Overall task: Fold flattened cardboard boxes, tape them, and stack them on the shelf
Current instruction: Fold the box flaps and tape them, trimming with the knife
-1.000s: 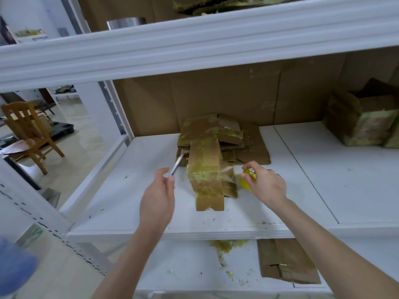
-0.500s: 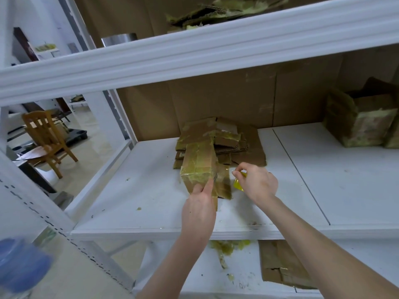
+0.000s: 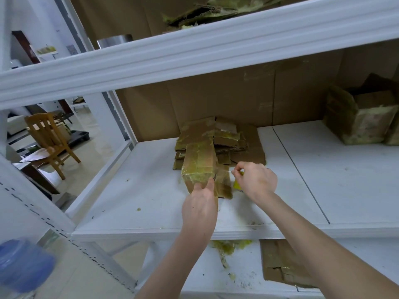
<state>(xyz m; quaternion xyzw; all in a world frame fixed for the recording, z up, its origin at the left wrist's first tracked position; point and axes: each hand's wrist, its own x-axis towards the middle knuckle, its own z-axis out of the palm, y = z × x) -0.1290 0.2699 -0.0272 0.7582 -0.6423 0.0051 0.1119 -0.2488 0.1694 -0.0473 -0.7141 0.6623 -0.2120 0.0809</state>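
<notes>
Two hands over a white shelf [image 3: 129, 201], folded box [image 3: 198, 162] on it gripped at the near end by the left hand [image 3: 199, 205], yellow tape roll [image 3: 237, 186] clutched by the right hand [image 3: 257, 180].

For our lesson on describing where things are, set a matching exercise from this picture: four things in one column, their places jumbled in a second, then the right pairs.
Things: 1 wooden chair; 2 yellow tape roll; 3 folded box; 4 open box.
Places: A in the right hand; B far right of the shelf; C on the floor, left of the shelf; D held by the left hand.
Pairs: 1-C, 2-A, 3-D, 4-B.
</notes>
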